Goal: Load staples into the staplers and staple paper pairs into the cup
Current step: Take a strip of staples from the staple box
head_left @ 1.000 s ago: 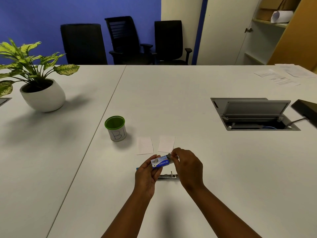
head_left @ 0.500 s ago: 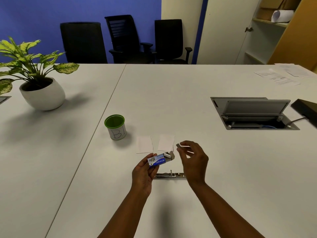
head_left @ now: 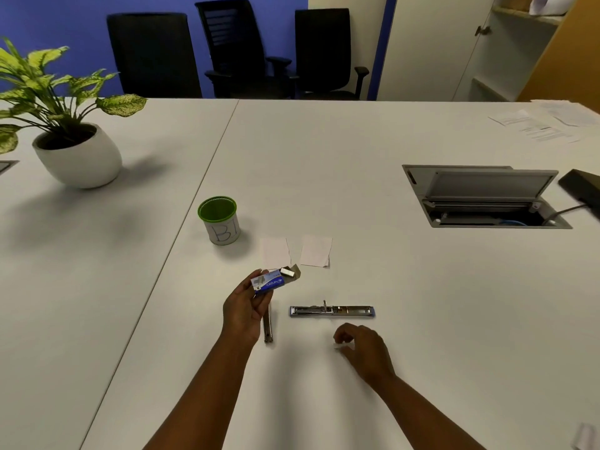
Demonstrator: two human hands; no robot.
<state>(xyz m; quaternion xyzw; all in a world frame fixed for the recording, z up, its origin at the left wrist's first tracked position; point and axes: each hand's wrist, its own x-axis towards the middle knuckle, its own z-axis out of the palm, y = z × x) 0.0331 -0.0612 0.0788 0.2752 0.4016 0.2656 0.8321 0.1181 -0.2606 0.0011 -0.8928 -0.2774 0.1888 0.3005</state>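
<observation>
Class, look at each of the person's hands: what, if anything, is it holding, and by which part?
The left hand holds the blue staple box by its closed end, the opened end pointing away. The right hand seems to pinch something small at its fingertips; what it is cannot be told.

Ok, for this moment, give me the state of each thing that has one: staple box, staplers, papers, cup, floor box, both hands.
staple box: flap open, staple strip showing, held up
opened stapler: lying flat, swung open
second stapler: on table, partly hidden
paper pieces: two, separate, unstapled
green cup: upright, contents not visible
table cable box: lid raised
left hand: grips staple box
right hand: fingers curled, low over the table, contents unclear
</observation>
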